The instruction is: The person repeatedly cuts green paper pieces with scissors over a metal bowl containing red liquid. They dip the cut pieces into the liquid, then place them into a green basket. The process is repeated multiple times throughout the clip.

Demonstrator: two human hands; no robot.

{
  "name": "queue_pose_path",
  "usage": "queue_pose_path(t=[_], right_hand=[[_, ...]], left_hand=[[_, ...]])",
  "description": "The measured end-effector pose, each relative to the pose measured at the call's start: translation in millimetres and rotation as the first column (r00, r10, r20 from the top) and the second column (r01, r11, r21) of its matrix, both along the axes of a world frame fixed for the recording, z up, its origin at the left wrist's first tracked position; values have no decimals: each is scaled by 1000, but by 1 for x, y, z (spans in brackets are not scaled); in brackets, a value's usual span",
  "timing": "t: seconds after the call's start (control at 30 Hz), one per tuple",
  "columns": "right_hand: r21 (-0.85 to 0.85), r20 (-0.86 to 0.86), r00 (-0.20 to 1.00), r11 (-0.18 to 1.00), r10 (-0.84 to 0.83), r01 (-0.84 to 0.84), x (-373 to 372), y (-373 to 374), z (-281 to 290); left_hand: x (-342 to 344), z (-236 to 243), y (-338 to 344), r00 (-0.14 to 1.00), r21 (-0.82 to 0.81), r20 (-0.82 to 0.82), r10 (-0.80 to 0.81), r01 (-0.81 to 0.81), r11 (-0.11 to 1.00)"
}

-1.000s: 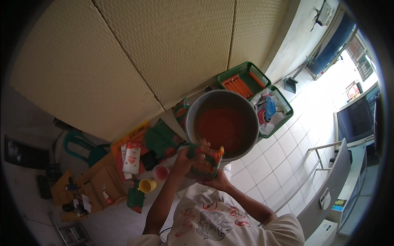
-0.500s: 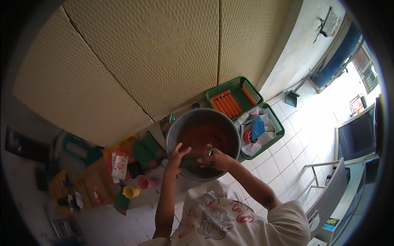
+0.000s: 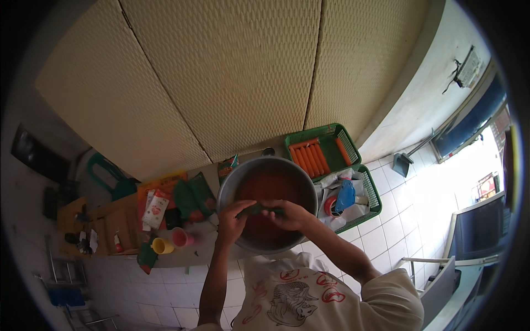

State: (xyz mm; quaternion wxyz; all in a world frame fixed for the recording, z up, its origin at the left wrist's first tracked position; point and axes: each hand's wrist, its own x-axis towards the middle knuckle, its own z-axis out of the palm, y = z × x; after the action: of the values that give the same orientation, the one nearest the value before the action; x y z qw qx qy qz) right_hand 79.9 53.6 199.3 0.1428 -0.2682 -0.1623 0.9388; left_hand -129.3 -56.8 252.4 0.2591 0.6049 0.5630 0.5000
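A large round metal pot [image 3: 225,190] stands in front of me on the table, with a reddish-brown content low inside it. Over its near half my left hand [image 3: 236,216] and my right hand [image 3: 288,214] are close together, fingers bent inward. Between them stretches a dark green strip [image 3: 258,210], pinched at both ends. It looks thin and flexible, but its exact kind is too small to make out. Behind the pot's rim sits a small metal round object [image 3: 268,151], and a green and orange packet [image 3: 228,165] lies at the pot's left.
One green basket [image 3: 334,130] holds several long orange tubes [image 3: 311,158]. Another green basket [image 3: 373,207] holds a blue tape dispenser [image 3: 346,194] and plastic. To the left lie a green bag [image 3: 193,196], a white-and-red packet [image 3: 156,209], a pink cup [image 3: 183,237] and a yellow cup [image 3: 162,246].
My hands have come closer together above the pot, and the fingers have closed in around the dark green strip. The whole view has shifted and turned slightly.
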Motion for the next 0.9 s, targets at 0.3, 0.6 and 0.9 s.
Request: queue_pose_path(t=[0.3, 0.6, 0.9], right_hand=[[746, 620, 703, 541, -348, -390, 77, 16, 76], [787, 227, 919, -495, -321, -367, 8, 46, 95], [847, 323, 935, -398, -145, -354, -17, 69, 76]], left_hand=[[7, 39, 46, 966, -193, -243, -94, 47, 980], [2, 45, 54, 907, -59, -388, -165, 154, 986], [4, 35, 32, 930, -309, -354, -96, -20, 951]])
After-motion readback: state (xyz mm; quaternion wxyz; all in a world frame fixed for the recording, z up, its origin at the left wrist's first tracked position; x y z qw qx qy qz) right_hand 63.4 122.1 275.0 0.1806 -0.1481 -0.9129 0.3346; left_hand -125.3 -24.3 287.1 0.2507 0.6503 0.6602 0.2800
